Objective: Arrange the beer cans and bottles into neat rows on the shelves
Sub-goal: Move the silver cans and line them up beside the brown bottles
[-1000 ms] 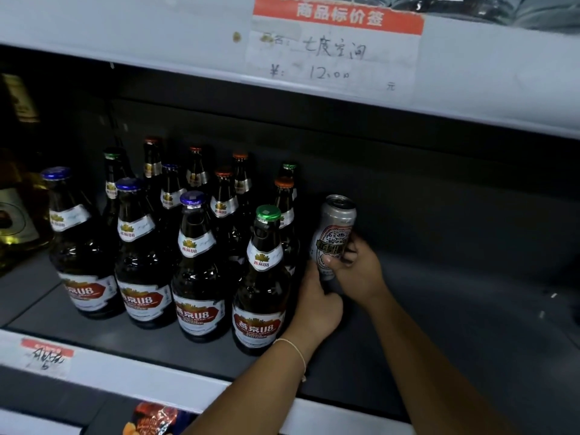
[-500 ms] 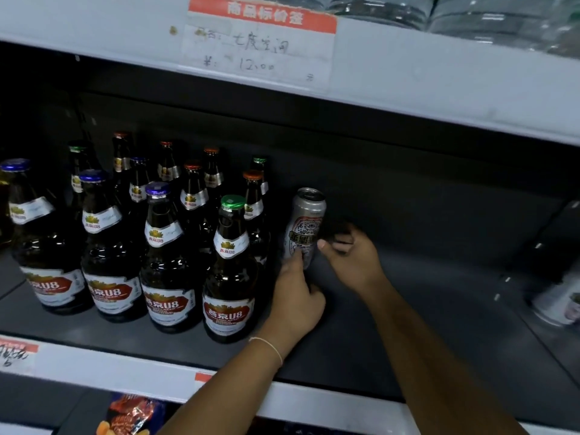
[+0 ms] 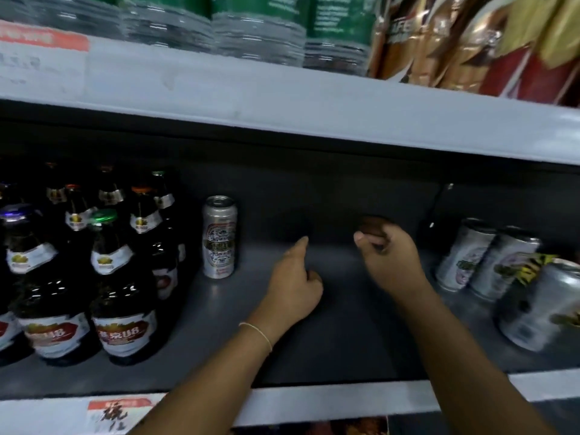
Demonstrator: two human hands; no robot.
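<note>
Both hands empty over shelf [image 3: 345, 356]: left [image 3: 293, 285] loosely curled, right [image 3: 387, 260] curled. Can [image 3: 219, 237] upright beside bottles [image 3: 124, 277].

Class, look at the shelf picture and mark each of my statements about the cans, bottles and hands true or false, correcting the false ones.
1. The silver can beside the brown bottles stands upright. True.
2. The right hand grips that silver can. False: it is apart from it and holds nothing that can be seen.
3. Other cans stand at the shelf's right end. True.
4. The left hand rests on a bottle cap. False: it hovers over the bare shelf floor.
5. The left wrist wears a thin bracelet. True.
</note>
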